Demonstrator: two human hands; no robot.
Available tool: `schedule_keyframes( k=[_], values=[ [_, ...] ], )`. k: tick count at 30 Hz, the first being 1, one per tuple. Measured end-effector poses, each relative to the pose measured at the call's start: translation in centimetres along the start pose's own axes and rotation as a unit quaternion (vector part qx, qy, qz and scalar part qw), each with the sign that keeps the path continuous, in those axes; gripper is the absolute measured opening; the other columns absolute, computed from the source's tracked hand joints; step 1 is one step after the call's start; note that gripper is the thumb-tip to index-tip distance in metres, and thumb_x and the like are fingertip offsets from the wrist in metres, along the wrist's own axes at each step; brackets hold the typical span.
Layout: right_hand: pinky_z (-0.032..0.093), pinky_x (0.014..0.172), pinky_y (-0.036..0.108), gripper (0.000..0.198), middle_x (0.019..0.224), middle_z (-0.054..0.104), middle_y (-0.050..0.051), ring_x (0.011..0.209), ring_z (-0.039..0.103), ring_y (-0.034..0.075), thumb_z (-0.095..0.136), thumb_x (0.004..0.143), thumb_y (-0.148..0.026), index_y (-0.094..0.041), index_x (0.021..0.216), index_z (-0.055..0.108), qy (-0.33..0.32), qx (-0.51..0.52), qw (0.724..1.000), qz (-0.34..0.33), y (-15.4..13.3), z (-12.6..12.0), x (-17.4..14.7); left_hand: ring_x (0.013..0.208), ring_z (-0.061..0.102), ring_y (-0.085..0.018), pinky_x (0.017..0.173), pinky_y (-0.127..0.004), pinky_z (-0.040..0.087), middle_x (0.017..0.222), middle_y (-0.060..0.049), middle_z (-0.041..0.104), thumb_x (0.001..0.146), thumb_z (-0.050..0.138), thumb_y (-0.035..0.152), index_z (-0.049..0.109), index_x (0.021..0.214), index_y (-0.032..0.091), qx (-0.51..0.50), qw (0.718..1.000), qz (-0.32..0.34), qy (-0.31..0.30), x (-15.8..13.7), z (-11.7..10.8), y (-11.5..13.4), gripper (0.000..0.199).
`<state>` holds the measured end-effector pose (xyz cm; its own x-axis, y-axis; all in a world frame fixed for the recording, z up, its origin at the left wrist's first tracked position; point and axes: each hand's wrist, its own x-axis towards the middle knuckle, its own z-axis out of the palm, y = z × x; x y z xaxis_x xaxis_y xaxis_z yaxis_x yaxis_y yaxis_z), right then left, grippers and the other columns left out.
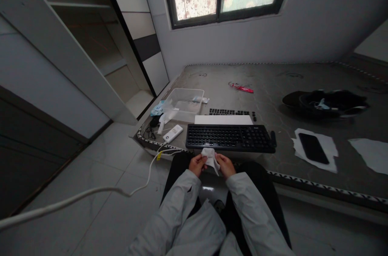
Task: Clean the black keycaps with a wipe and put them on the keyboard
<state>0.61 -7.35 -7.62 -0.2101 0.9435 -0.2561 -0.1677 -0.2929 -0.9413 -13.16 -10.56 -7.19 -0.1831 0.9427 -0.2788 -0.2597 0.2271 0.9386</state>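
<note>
Between my two hands a crumpled white tissue (209, 156) is stretched, just in front of the keyboard's near edge. My left hand (197, 164) pinches its left side, and my right hand (224, 165) pinches the right side. Beyond them lies a black keyboard (226, 136) with its keycaps off, as far as I can make out. It rests against a white flat box or board (223, 119). Several loose black keycaps (230, 112) are laid out in rows behind that.
A clear plastic box (186, 102) stands at the left, beside a blue packet (157, 108) and a white power bank (173, 133) with a cable. To the right are a phone (313, 148) on white paper and a black cap (325, 103). A red strip (242, 87) lies farther back on the mattress (266, 82).
</note>
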Motion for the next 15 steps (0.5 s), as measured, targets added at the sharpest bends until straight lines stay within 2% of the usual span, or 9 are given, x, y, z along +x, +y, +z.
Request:
schedule_keyframes(
  k=[5,10,15],
  values=[
    [0.039,0.053,0.023,0.039,0.058,0.06,-0.001,0.054,0.053,0.014,0.072,0.052,-0.051,-0.017,0.067,0.062,-0.012,0.02,1.0,0.011,0.08,0.14,-0.12,0.037,0.039,-0.004,0.037,-0.019,0.026,0.05,0.002,0.056,0.046,0.077,0.048,0.069,0.071,0.01,0.004,1.0,0.015,0.021,-0.05,0.04,0.1,0.046],
    [0.041,0.055,0.025,0.039,0.059,0.062,0.0,0.056,0.055,0.015,0.07,0.053,-0.052,-0.017,0.067,0.061,-0.035,-0.001,0.999,0.026,0.22,0.44,-0.3,0.039,0.04,-0.005,0.038,-0.02,0.027,0.048,0.001,0.056,0.037,0.082,0.043,0.068,0.061,0.01,0.007,0.999,0.017,0.041,-0.06,0.08,0.17,0.043],
    [0.042,0.056,0.025,0.037,0.061,0.063,0.001,0.058,0.056,0.016,0.07,0.054,-0.051,-0.017,0.068,0.062,-0.038,-0.002,0.999,0.019,0.37,0.42,-0.22,0.041,0.043,-0.007,0.04,-0.02,0.031,0.048,0.0,0.057,0.046,0.078,0.047,0.07,0.067,0.009,0.01,1.0,0.01,0.028,-0.16,-0.09,0.24,0.044]
  ],
)
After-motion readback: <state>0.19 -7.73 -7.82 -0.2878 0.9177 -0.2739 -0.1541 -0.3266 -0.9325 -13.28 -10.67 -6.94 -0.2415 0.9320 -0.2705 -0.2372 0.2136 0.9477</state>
